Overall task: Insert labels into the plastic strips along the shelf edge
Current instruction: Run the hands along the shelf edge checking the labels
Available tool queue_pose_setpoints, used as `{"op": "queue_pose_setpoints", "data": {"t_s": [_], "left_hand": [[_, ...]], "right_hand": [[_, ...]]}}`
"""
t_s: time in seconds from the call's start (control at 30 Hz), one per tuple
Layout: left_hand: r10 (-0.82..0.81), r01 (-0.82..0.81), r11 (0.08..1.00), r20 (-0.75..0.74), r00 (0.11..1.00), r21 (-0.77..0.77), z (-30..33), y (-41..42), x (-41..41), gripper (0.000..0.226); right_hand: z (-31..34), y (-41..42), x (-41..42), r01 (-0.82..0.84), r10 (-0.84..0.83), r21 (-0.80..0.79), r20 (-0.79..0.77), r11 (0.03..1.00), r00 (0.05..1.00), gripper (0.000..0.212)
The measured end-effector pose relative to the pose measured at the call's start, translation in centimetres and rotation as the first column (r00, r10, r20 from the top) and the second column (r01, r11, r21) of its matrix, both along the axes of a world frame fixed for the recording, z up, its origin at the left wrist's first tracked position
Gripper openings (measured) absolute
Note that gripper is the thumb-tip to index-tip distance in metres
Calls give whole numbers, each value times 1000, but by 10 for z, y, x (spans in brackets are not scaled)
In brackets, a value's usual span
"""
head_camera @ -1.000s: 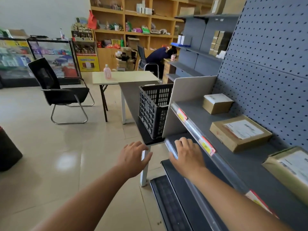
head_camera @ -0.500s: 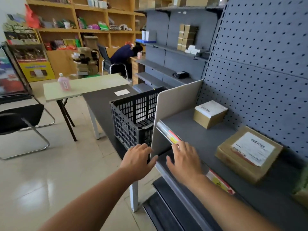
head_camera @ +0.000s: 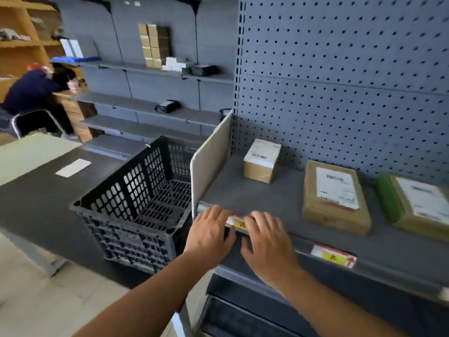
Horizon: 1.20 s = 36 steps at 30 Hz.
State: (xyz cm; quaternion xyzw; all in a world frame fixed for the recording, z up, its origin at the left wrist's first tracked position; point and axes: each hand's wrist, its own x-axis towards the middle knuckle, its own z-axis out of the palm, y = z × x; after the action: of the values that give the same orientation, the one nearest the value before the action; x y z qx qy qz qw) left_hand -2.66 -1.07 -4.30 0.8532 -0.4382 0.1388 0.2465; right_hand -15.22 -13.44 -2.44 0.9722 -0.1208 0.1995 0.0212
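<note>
A clear plastic strip [head_camera: 301, 248] runs along the front edge of the grey shelf [head_camera: 255, 198]. A yellow and red label marked A [head_camera: 239, 223] sits in the strip near the shelf's left end. My left hand [head_camera: 210, 235] and my right hand [head_camera: 268, 242] lie on the strip on either side of that label, fingers extended over the edge and touching it. A second label marked B [head_camera: 332, 257] sits in the strip further right. Whether any finger pinches label A is hidden.
A black plastic crate [head_camera: 136, 205] stands on a dark table [head_camera: 36, 198] left of the shelf's end panel [head_camera: 210, 161]. Three parcels [head_camera: 334, 195] lie on the shelf against the pegboard [head_camera: 340, 81]. A person sits at a desk far left.
The view has swung right and closer to the shelf. Both hands have risen from the lower shelf's edge to the upper strip and now flank label A.
</note>
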Motion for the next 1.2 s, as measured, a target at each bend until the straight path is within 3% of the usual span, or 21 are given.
{"op": "queue_pose_setpoints", "data": {"t_s": [0.17, 0.3, 0.5, 0.93, 1.2], "left_hand": [[-113, 112, 993, 21, 993, 46, -3, 11, 12, 44], [-128, 124, 990, 61, 990, 63, 1, 12, 18, 40], [-144, 129, 981, 99, 985, 143, 6, 14, 20, 36], [-152, 127, 977, 145, 978, 170, 9, 11, 20, 35], [-163, 136, 977, 164, 973, 166, 6, 12, 23, 34]], "right_hand": [[-6, 29, -4, 192, -192, -10, -61, 981, 979, 50], [3, 42, 5, 253, -254, -18, -90, 967, 963, 55], [10, 47, 15, 297, -296, -2, -88, 955, 951, 34], [9, 48, 19, 310, -305, 85, -64, 947, 950, 33], [3, 44, 19, 305, -300, 76, -66, 949, 952, 22]]}}
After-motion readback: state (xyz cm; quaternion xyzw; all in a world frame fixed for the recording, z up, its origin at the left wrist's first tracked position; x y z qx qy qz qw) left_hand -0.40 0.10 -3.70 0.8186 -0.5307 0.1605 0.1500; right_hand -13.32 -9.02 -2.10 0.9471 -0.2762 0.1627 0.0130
